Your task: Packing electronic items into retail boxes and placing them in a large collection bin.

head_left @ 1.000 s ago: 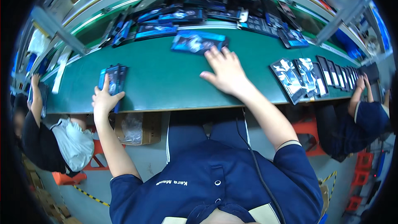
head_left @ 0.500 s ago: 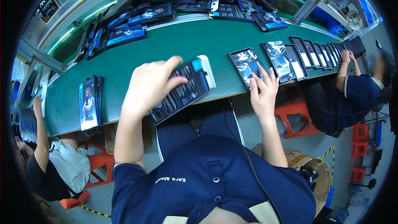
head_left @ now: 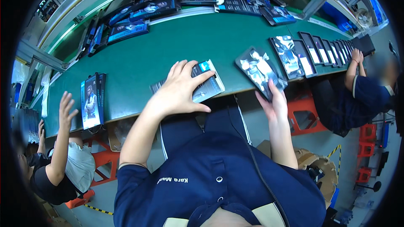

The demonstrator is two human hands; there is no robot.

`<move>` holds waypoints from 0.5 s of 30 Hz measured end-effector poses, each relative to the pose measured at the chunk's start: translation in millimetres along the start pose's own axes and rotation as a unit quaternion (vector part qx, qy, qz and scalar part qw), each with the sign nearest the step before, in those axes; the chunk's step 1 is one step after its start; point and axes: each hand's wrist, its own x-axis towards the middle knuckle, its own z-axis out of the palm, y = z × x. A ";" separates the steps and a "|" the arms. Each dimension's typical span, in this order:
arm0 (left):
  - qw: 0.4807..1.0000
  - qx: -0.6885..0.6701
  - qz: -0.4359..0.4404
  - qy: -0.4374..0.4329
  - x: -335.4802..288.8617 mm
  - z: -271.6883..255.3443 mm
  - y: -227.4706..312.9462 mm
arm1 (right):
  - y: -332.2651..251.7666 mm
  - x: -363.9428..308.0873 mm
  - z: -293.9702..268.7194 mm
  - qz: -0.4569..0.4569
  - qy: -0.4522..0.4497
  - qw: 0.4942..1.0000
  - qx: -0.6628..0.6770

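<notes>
My left hand point(head_left: 179, 86) lies spread over a flat dark printed box point(head_left: 209, 89) at the table's near edge. Its thumb and fingers are apart and hide much of the box, whose white-edged end points right. On the right, my right hand point(head_left: 275, 101) is closed on the near corner of a black tray point(head_left: 245, 65), thumb uppermost. Shiny clear film point(head_left: 260, 68) covers what sits in this tray. Just beyond it, a second tray with a film-covered insert point(head_left: 288, 54) rests on the table.
A row of black trays point(head_left: 311, 54) runs right toward a co-worker point(head_left: 370, 92). Upright printed boxes point(head_left: 91, 101) stand at left, near another co-worker's raised hand point(head_left: 66, 111). More boxes point(head_left: 155, 10) pile along the back of the green table point(head_left: 126, 63). Red stools point(head_left: 303, 113) stand below.
My left hand has spread across the box, which has turned flatter and shifted slightly right. My right hand has gripped the tray's near corner and tilted it. The left co-worker's hand has risen.
</notes>
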 end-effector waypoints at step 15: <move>0.960 -0.132 -0.037 0.244 -6.7 -30.3 43.1 | -47.4 -61.3 38.7 -0.323 -0.209 0.922 0.033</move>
